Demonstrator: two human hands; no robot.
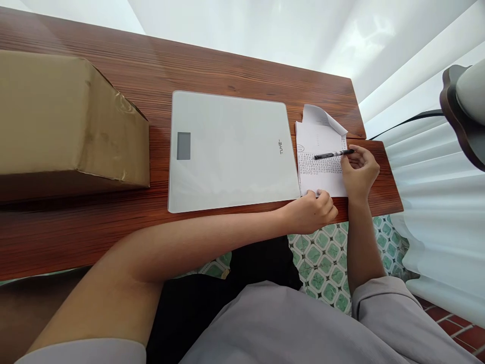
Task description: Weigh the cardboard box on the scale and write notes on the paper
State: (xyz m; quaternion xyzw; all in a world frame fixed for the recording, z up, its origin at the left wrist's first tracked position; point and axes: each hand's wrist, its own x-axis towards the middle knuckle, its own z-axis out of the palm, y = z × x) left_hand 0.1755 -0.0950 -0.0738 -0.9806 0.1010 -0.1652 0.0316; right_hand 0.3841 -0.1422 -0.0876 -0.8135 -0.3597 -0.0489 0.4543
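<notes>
The right hand (pixel 359 169) pinches a black pen (pixel 333 154) between thumb and fingers, its tip lying across a sheet of lined paper (pixel 322 172) already half filled with rows of small writing (too fine to read). The left hand (pixel 312 210), loosely curled and empty, presses on the sheet's near edge at the table (pixel 242 71) rim, pinning it. The paper sits just beside a white digital scale (pixel 231 151); a taped cardboard box (pixel 64 121) rests well apart. The step looks like writing entries; continuing calls for keeping the sheet steady.
</notes>
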